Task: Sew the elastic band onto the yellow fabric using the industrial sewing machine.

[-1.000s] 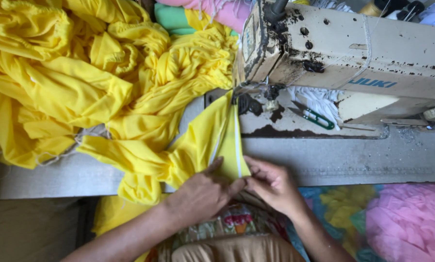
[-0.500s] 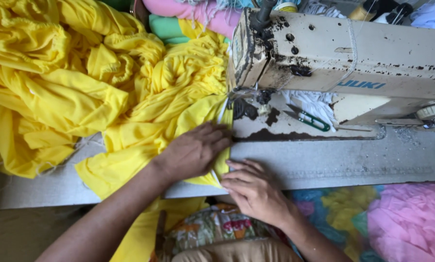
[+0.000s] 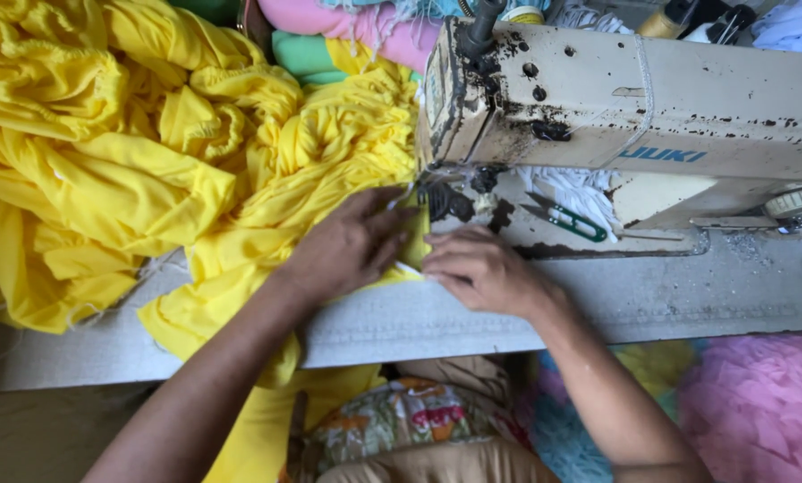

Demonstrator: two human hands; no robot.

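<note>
Under both the left hand [image 3: 347, 246] and right hand [image 3: 477, 268] lies yellow fabric [image 3: 240, 250].

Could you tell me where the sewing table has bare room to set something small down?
The grey table is bare right of the right hand, in front of the sewing machine. A strip along the near edge is also bare. Left of the left hand, yellow fabric crowds it.

Your grey sewing table [image 3: 687, 304] carries the cream sewing machine [image 3: 651, 125], with green-handled snips [image 3: 566, 219] on its base. Yellow cloth [image 3: 150, 179] heaps across the table's left side and hangs over the front edge.
</note>
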